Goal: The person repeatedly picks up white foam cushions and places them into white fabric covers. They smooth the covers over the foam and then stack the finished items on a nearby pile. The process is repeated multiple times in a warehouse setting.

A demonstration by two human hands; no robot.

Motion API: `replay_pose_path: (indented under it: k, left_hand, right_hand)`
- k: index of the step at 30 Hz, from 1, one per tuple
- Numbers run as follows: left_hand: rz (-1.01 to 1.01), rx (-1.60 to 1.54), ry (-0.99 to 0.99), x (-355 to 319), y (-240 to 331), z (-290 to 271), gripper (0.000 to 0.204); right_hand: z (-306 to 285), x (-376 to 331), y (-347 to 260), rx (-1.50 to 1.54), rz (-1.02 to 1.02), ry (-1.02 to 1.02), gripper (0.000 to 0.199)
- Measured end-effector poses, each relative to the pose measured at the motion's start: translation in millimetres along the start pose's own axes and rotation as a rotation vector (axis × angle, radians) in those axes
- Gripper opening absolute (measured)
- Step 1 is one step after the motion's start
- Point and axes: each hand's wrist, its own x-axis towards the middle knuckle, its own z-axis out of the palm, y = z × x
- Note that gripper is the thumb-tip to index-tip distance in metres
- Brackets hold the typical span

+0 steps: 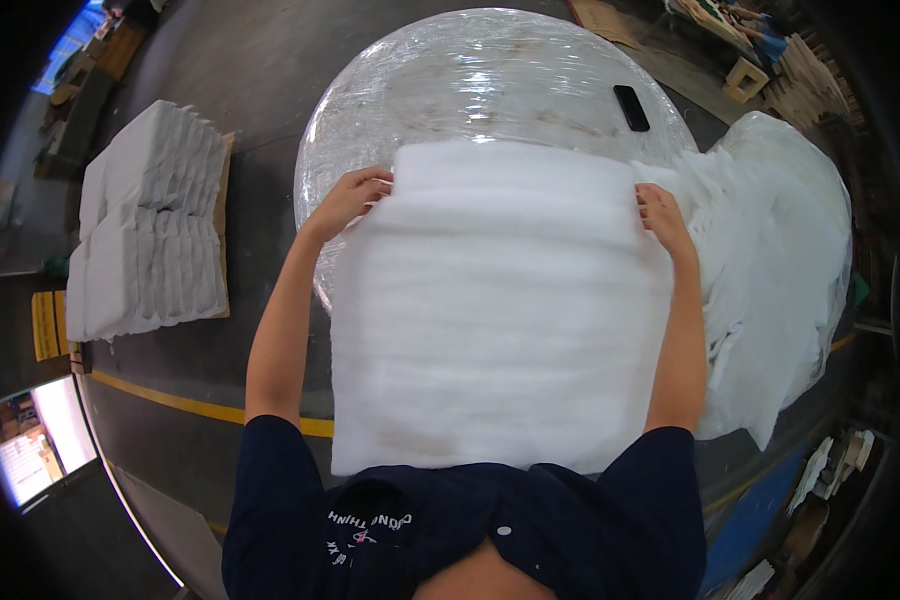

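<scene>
A wide sheet of soft white wadding (500, 330) spreads in front of me, its near end against my body. At the far end it is folded or rolled over into a thicker band. My left hand (352, 204) is at the left edge of that band, its fingers curled on the edge. On the opposite edge, my right hand (665, 220) has its fingers bent around the wadding; part of the fingertips is hidden. Underneath lies a round table (470, 85) wrapped in shiny clear plastic film. A black phone (631, 108) rests on the film at the far right.
To the left, several white padded stacks (150, 225) stand on a board. A large clear bag of white wadding (770, 270) bulges beside the table at right. A yellow line (190, 405) crosses the dark floor. Wooden pieces (810, 85) lie at the far right.
</scene>
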Motion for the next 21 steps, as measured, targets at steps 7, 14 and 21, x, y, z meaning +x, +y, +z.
replay_pose_path:
  k: [7,14,21]
  left_hand:
    - [0.339,0.361,0.113,-17,-5,17,0.058]
    - [-0.017,0.060,0.312,-172,-81,11,0.042]
    - [-0.028,0.112,0.209,-315,-116,91,0.042]
  right_hand:
    - [-3,-29,6,-0.324,-0.265,0.173,0.055]
    - [-40,-219,102,-0.127,-0.064,0.396,0.053]
    - [-19,-369,123,-0.207,0.218,0.238,0.041]
